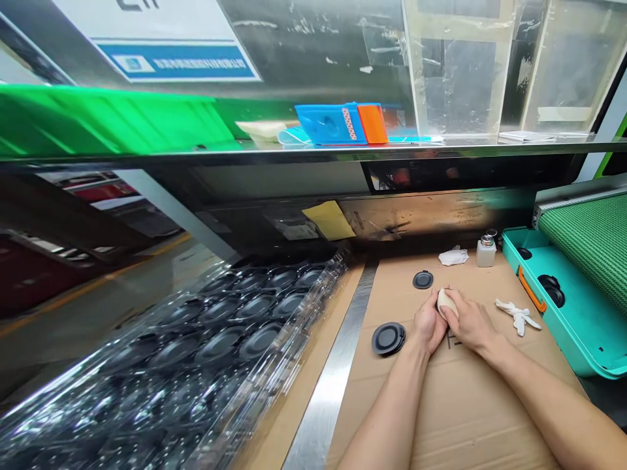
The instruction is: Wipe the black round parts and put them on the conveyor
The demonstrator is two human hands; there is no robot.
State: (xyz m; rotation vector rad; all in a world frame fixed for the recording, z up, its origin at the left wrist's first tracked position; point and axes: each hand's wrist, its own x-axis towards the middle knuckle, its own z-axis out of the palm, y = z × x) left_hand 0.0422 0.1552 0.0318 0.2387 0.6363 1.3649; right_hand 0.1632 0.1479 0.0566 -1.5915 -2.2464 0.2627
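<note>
Both my hands meet above the cardboard on the bench. My right hand [467, 318] is closed on a wadded white cloth [447, 301], pressing it toward the left palm. My left hand [428, 323] curls beneath it; a thin dark edge shows by its fingers, but what it grips is mostly hidden. Just beyond the hands lies a small black round cap [423, 279]. Left of my left wrist rests a larger black round cap [388, 339], seemingly stacked on another. A crumpled white wipe [519, 316] lies right of my right hand.
A clear plastic tray [289, 375] of black round parts fills the left side. A teal bin [563, 329] with black parts stands at right, beside a green conveyor belt [595, 241]. At the back are a dispenser bottle [486, 251] and white tissue [453, 256]. A shelf [333, 153] crosses above.
</note>
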